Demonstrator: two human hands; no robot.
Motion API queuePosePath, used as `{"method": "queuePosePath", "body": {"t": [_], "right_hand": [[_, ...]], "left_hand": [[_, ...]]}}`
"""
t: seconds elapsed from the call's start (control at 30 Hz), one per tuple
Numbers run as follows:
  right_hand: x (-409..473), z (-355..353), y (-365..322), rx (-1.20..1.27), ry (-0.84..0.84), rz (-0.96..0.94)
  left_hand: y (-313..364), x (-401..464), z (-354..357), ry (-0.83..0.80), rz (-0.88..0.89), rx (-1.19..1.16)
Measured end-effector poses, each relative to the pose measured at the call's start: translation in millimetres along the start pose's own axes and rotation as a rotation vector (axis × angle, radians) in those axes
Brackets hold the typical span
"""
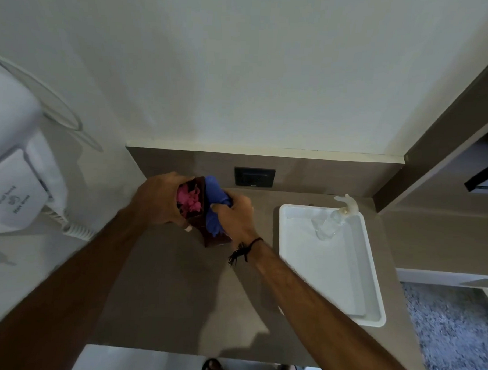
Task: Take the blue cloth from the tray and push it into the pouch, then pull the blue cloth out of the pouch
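Blue cloth fills the right side of a dark brown box that both hands hold above the grey-brown table, near its back edge. In the head view, the only one here, the left hand grips the box from the left, its fingers curled round the near wall and the thumb tip showing pale at the lower edge. Inside the left part of the box sits a crumpled pink cloth, just beside the blue one and touching it. The right hand is closed on the blue cloth, fingers bunched into its folds at the rim of the box. A black cord bracelet with a frayed tassel circles the right wrist.

Behind the box, set in the brown back panel, is a black wall socket. To the right on the table lies a white rectangular tray, well apart from the hands. A clear pump bottle stands tilted in the tray's far end, its pale nozzle pointing left. On the wall at the far left hangs a white hair dryer with a coiled cord beneath it. A grey shaggy rug covers the floor at the right, beyond the table's edge. A sandalled foot shows at the bottom.
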State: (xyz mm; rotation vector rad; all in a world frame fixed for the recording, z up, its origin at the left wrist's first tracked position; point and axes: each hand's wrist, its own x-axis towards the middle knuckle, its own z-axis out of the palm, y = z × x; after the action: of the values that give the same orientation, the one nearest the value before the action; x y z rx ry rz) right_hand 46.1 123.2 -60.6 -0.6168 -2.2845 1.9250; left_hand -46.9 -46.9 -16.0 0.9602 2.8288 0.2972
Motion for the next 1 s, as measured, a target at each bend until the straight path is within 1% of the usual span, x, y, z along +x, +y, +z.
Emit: {"method": "queuePosePath", "body": {"t": [0.13, 0.2, 0.27, 0.33, 0.43, 0.53, 0.63, 0.7, 0.73, 0.77, 0.83, 0.87, 0.9, 0.93, 1.0], "right_hand": [[9, -19, -8, 0.172, -0.062, 0.070], [12, -33, -6, 0.190, -0.013, 0.096], [13, -52, -3, 0.212, 0.050, 0.129], [12, -69, 2, 0.253, 0.066, 0.172], [9, -94, 9, 0.304, 0.088, 0.215], [7, -115, 13, 0.426, 0.120, 0.274], [2, -132, 13, 0.531, 0.124, 0.331], [-3, -142, 11, 0.546, 0.086, 0.344], [-6, -148, 10, 0.546, 0.052, 0.345], [-9, -154, 9, 0.546, 0.006, 0.346], [-11, -166, 9, 0.562, -0.108, 0.359], [-12, -172, 10, 0.571, -0.160, 0.369], [-12, -179, 12, 0.573, -0.197, 0.378], [-12, -186, 17, 0.567, -0.216, 0.384], [-16, -200, 34, 0.499, -0.169, 0.398]], "left_hand": [[3, -4, 3, 0.021, -0.010, 0.035], [14, 0, 3, 0.013, -0.005, 0.075], [30, 8, 0, -0.026, 0.007, 0.117], [44, 16, -3, -0.100, 0.023, 0.171], [61, 24, -3, -0.158, 0.039, 0.256], [70, 26, -2, -0.210, 0.049, 0.302], [73, 25, -4, -0.250, 0.012, 0.324], [81, 23, -6, -0.258, -0.008, 0.298], [91, 22, -6, -0.213, -0.015, 0.208], [107, 23, -5, -0.145, -0.029, 0.040], [141, 30, 3, -0.058, -0.093, -0.480], [158, 35, 11, -0.054, -0.124, -0.726], [174, 38, 20, -0.071, -0.166, -0.889], [186, 40, 31, -0.100, -0.210, -0.983], [201, 38, 63, -0.138, -0.274, -1.035]]}}
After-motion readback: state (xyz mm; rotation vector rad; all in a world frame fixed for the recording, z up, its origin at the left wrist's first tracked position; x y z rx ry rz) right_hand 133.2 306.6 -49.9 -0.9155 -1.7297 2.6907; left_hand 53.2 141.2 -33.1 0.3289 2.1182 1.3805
